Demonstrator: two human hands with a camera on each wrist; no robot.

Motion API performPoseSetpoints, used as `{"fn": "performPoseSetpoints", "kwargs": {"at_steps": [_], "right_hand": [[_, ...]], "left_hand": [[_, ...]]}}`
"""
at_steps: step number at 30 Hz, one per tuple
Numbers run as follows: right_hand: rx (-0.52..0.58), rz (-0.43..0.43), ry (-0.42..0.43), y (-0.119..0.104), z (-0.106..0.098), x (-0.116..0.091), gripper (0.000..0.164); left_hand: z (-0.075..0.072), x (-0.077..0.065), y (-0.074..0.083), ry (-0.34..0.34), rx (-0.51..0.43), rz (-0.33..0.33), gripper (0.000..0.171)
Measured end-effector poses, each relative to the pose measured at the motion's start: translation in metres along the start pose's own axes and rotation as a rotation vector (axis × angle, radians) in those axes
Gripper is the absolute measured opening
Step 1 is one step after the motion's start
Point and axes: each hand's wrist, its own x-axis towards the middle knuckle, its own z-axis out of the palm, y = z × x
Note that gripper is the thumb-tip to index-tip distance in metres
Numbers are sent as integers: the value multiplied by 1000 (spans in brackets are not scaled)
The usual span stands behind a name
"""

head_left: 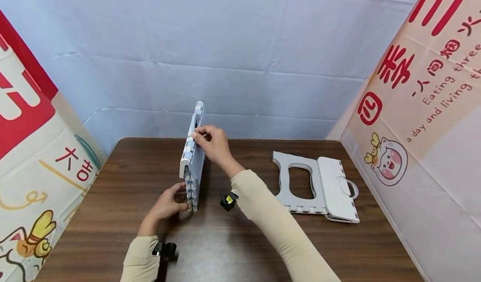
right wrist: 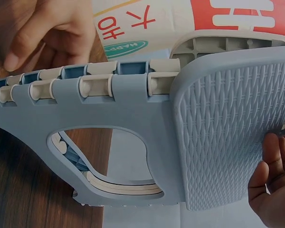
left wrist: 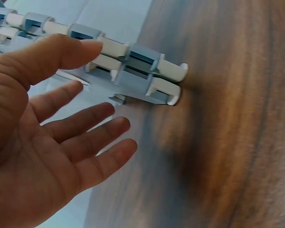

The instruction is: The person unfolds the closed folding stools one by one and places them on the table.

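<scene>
the folded stool is upright, long axis vertical, over the table's left half, its top edge pinched by the right hand, its foot just right of the loosely spread left hand.

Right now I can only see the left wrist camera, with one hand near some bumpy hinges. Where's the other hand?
Observer: The right hand is holding the blue folded stool near its top, as the head view shows.
Operator: Wow! Is that the only stool there?
Observer: No, the head view also shows a white stool lying flat on the table, over to the right.
</scene>
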Motion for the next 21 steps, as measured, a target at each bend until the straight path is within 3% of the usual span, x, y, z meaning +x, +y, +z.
{"fn": "performPoseSetpoints", "kwargs": {"at_steps": [9, 21], "right_hand": [[19, -2, -3, 1, 0, 1, 19], [25, 11, -7, 1, 1, -1, 19]], "left_hand": [[-9, 3, 13, -23, -149, 43, 60], [-13, 9, 17, -27, -168, 74, 47]]}}
